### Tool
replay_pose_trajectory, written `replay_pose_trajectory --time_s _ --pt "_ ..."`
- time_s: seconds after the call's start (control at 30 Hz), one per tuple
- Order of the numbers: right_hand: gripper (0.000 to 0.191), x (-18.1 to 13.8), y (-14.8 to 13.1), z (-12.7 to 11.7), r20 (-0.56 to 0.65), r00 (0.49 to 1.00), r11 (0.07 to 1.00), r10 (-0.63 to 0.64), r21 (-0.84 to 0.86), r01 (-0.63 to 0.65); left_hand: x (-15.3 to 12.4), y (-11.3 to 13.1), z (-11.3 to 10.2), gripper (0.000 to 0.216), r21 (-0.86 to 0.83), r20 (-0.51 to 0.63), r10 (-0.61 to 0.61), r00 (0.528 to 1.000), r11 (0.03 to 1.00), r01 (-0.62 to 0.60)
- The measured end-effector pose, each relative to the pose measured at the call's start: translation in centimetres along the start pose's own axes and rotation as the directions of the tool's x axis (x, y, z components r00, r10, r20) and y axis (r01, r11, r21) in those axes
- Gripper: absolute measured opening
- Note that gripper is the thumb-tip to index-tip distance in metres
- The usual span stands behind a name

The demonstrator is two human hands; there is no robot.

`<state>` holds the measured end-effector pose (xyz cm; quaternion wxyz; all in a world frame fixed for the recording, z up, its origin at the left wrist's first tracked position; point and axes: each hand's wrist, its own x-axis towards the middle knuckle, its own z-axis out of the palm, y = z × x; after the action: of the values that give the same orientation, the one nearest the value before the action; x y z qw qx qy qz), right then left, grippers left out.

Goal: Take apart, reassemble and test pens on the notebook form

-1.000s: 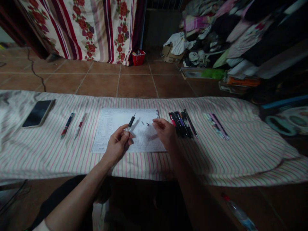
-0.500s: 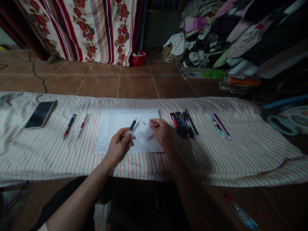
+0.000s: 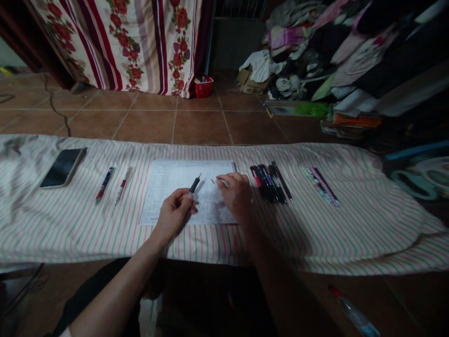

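A long surface draped in a pink-and-green striped cloth [image 3: 315, 224] runs from left to right across the view, with brown floor tiles [image 3: 199, 126] beyond it. A floral striped hanging [image 3: 133, 42] stands at the far left and a heap of clothes [image 3: 315, 47] at the far right. In the middle of the surface lies a spiral-bound printed sheet [image 3: 175, 180]. A dark phone [image 3: 63, 167] rests face up at the left end. The left hand [image 3: 173, 213] sits over the near edge of the sheet. Its fingers are closed around a black-gripped pen [image 3: 194, 185], which is tilted with its tip pointing far and right above the paper. The right hand [image 3: 236, 196] rests on the sheet's right side, well apart from the left, and its fingertips pinch a small pale piece [image 3: 224, 183] too small to identify. Just right of the sheet is a tight row of dark pens [image 3: 270, 183], and farther right is a pair of light pens [image 3: 321, 186]. Between the phone and the sheet lie a blue-and-red pen [image 3: 104, 184] and a white-and-red pen [image 3: 122, 186], side by side. One tiny loose part [image 3: 212, 181] lies on the paper between the two hands.
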<state>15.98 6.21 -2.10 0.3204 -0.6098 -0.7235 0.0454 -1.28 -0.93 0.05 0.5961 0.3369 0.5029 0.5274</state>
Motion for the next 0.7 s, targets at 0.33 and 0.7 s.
replay_pose_trajectory --time_s 0.33,0.7 --pt "0.023 0.1 -1.2 0.2 0.06 0.997 0.986 -0.057 -0.151 0.065 -0.2 1.5 0.0 0.034 0.131 -0.034 0.001 0.999 0.991 0.003" --pt "0.011 0.2 -2.2 0.3 0.063 0.998 0.978 -0.029 -0.205 0.041 -0.2 1.4 -0.1 0.03 0.196 -0.02 0.026 0.999 0.98 -0.021"
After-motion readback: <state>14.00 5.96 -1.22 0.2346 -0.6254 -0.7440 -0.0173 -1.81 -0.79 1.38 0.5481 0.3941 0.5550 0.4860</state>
